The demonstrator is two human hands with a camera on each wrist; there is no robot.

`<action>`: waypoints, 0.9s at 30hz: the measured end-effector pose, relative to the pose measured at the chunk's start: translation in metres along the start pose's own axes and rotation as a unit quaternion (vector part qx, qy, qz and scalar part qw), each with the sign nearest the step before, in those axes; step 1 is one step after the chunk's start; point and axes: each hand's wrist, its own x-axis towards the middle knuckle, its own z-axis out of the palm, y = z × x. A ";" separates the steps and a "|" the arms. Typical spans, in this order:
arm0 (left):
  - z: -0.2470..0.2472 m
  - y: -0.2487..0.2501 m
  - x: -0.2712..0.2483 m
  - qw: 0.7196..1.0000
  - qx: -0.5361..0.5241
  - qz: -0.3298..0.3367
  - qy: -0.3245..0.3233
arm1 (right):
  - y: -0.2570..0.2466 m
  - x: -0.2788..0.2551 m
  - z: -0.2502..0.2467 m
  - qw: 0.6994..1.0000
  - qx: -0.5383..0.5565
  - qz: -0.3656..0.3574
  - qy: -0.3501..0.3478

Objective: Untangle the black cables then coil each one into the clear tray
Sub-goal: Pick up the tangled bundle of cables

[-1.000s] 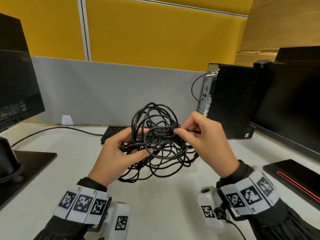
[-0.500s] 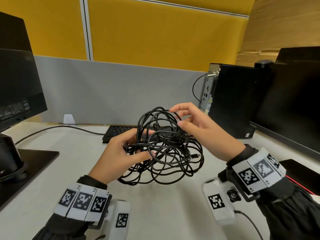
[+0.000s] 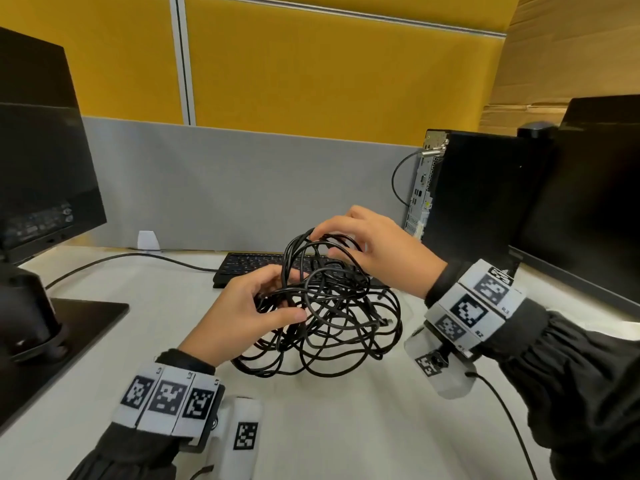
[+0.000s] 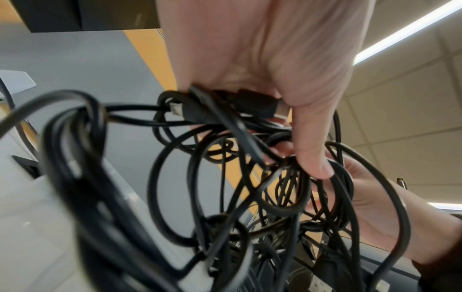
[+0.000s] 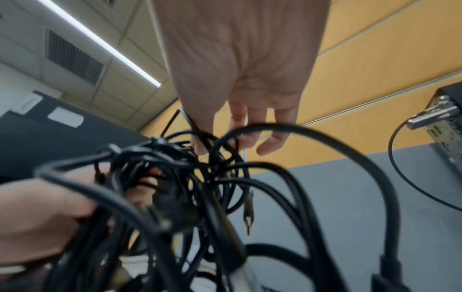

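A knot of black cables (image 3: 332, 306) hangs above the white desk (image 3: 329, 427), its low loops near the top. The left hand (image 3: 239, 313) grips it at 9 o'clock; the right hand (image 3: 374, 251) pinches a top loop at 1 o'clock. Yellow and grey partitions (image 3: 311, 133) stand at 12, a keyboard (image 3: 249, 268) before them.

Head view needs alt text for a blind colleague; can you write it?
Two hands hold a tangled ball of black cables above a white desk: the left hand grips its side, the right hand pinches a top loop.
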 end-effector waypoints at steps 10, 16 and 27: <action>0.000 0.003 -0.001 0.998 0.014 0.026 0.052 | 0.006 -0.008 -0.006 0.962 0.210 0.166 -0.051; 0.005 0.004 0.002 0.991 -0.002 0.020 0.129 | 0.016 -0.035 0.005 0.885 0.372 0.239 -0.142; -0.004 -0.001 0.004 0.966 -0.220 -0.105 0.089 | 0.017 -0.036 0.022 0.916 0.346 0.150 0.139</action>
